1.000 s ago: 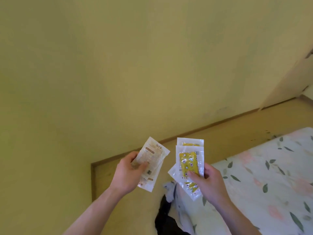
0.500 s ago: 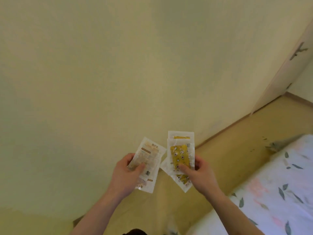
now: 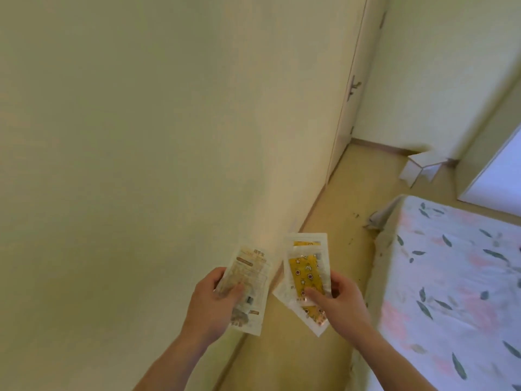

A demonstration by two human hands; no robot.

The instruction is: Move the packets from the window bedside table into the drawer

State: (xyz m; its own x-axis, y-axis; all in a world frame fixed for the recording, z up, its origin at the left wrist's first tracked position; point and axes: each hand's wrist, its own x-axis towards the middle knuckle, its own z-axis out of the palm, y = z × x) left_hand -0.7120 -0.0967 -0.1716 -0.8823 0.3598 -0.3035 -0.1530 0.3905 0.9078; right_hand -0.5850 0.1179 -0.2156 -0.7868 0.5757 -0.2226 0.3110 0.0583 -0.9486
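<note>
Two bare hands raised side by side in the near middle, each with packets, in front of a pale yellow wall (image 3: 141,136).

Left hand (image 3: 210,303): thumb over the front, fingers curled behind, clamped on a pale packet (image 3: 248,286) of clear and white plastic with tan print and a small dark mark low on its face. Flat, face toward the camera, long axis nearly upright, top end tipped slightly to the right and away.

Right hand (image 3: 342,309): thumb pressed on the front, fingers curled at the right edge, pinching a fanned stack of yellow packets (image 3: 306,273). Clear wrappers with white borders, yellow insides printed with small stars and round red-and-white motifs. Front one upright, long axis pointing up and far; another just behind, its yellow strip peeking over the top; a lower one slanting toward the near right. Exact count in the stack hard to tell.

The two sets just beside each other, apart, held over the wooden floor (image 3: 332,221). At the right, a bed with a leaf-patterned sheet (image 3: 451,277). Farther off, a white door (image 3: 348,108) and a small white box (image 3: 420,169) on the floor.
</note>
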